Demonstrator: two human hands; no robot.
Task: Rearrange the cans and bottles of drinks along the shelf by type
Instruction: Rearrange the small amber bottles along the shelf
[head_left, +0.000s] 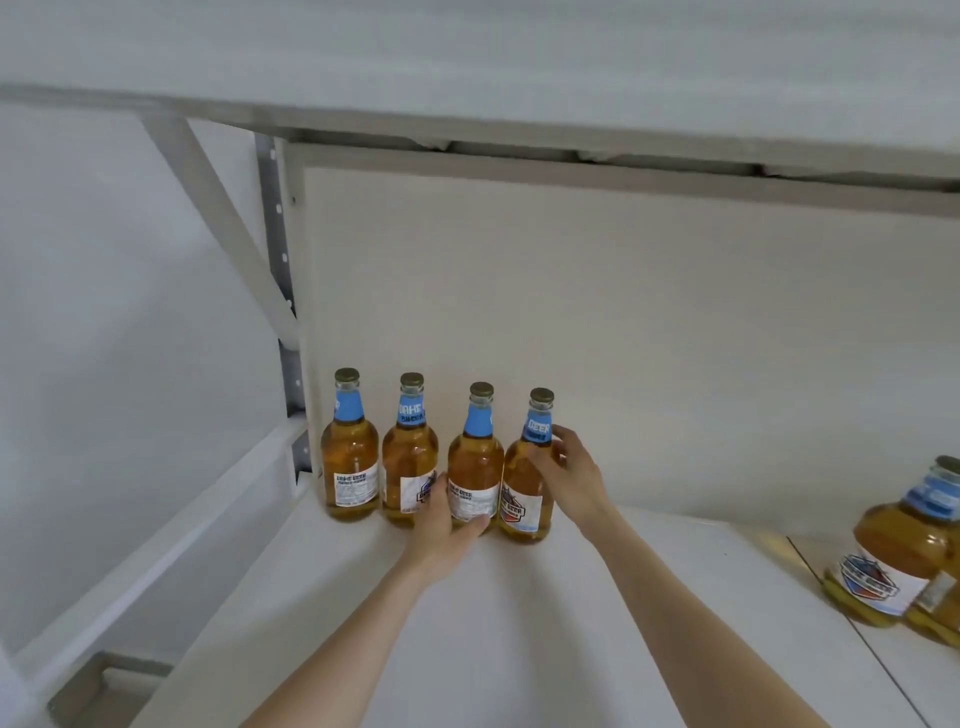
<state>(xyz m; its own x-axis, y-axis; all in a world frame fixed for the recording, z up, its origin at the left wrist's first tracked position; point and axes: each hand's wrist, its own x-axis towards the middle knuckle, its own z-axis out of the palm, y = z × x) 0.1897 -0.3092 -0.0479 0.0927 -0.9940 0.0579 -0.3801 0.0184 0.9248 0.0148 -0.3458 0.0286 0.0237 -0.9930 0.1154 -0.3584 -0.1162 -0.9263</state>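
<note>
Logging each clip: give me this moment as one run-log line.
left grip holds third bottle | right grip holds fourth bottle | row of four upright | more bottles far right

On shelf (571, 597), row of four bottles (410, 452) stands at left end against back panel (623, 338); left hand (447, 525) grips third bottle (475, 457) low, right hand (569, 467) holds fourth bottle (522, 499) higher; two more bottles (898, 551) well apart at far right.

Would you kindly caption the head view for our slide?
Left hand grips the third bottle, right hand the fourth bottle, of four upright on the white shelf, counting from the left.
</note>
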